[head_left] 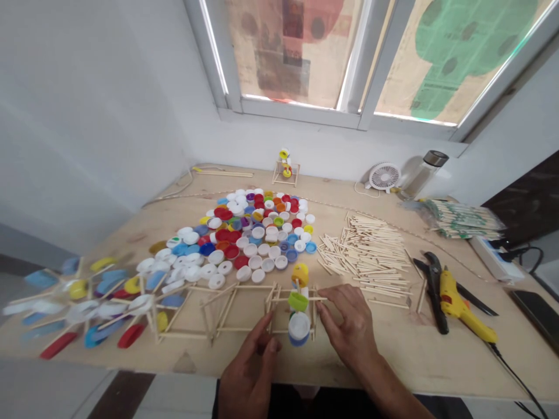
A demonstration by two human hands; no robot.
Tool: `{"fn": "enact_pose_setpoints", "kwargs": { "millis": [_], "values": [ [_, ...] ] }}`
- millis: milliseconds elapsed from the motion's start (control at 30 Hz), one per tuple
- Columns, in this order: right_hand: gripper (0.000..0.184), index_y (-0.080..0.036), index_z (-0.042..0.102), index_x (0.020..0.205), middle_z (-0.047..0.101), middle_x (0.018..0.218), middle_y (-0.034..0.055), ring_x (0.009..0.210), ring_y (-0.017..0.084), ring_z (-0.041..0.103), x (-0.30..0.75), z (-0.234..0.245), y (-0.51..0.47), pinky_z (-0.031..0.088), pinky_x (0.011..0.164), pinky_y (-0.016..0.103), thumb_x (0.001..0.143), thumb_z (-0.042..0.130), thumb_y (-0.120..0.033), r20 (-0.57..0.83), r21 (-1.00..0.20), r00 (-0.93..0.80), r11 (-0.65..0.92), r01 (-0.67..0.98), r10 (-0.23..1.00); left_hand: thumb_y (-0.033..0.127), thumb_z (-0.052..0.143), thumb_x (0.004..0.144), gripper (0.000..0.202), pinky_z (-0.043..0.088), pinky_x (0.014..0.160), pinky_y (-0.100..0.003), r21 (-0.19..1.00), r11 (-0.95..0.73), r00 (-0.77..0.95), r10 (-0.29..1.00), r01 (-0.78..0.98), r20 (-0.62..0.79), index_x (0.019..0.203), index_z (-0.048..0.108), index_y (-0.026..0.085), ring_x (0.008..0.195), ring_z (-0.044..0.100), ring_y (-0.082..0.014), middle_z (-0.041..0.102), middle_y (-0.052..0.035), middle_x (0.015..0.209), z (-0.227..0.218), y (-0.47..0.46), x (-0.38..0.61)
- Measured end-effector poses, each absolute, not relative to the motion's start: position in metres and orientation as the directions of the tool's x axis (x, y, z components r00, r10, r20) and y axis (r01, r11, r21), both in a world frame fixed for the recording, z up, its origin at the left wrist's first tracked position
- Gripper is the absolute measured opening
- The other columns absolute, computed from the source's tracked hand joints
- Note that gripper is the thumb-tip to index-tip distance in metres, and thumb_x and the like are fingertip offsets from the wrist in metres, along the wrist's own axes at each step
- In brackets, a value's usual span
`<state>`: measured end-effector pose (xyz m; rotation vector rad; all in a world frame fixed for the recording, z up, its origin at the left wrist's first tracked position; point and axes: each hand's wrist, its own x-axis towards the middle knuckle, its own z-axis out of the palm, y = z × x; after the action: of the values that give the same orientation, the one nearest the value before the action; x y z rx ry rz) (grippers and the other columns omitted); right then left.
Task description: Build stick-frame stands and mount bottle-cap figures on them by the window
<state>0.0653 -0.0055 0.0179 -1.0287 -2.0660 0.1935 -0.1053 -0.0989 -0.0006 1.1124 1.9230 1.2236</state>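
Note:
A small frame of wooden sticks [292, 299] stands near the table's front edge, carrying a yellow, a green and a white-and-blue bottle cap [299, 326] on a stick axle. My left hand [255, 364] pinches the frame's left post with thumb and forefinger. My right hand [349, 326] rests on the frame's right side, fingers bent, fingertips on the end of the horizontal stick. More stick frames [205, 314] lie to the left of it.
A heap of coloured bottle caps [257, 233] fills the table's middle, a pile of wooden sticks [371, 250] lies right of it. A yellow glue gun [458, 302] and pliers [434, 285] lie at right. Cap-and-stick pieces [87, 302] crowd the left. A small fan [384, 176] stands at the back.

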Motion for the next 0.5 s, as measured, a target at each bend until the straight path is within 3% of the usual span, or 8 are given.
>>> {"fn": "enact_pose_setpoints", "kwargs": {
  "millis": [267, 500],
  "values": [
    [0.02, -0.019, 0.06, 0.105, 0.067, 0.086, 0.0039, 0.076, 0.018, 0.061, 0.065, 0.011, -0.007, 0.044, 0.069, 0.033, 0.085, 0.058, -0.016, 0.587, -0.483, -0.302, 0.624, 0.614, 0.751, 0.056, 0.057, 0.074, 0.049, 0.054, 0.073, -0.026, 0.935, 0.207, -0.53, 0.848, 0.288, -0.025, 0.111, 0.065, 0.025, 0.072, 0.068, -0.0179, 0.073, 0.0007, 0.078, -0.002, -0.098, -0.103],
    [0.014, -0.019, 0.061, 0.099, 0.064, 0.071, -0.0001, 0.067, 0.016, 0.061, 0.063, 0.01, -0.011, 0.044, 0.063, 0.03, 0.085, 0.059, -0.02, 0.568, -0.56, -0.213, 0.563, 0.608, 0.795, 0.052, 0.059, 0.074, 0.049, 0.054, 0.069, -0.023, 0.94, 0.191, -0.464, 0.885, 0.284, -0.04, 0.113, 0.065, 0.022, 0.075, 0.069, -0.0175, 0.073, -0.0009, 0.085, -0.01, -0.099, -0.109]
  ]
}}
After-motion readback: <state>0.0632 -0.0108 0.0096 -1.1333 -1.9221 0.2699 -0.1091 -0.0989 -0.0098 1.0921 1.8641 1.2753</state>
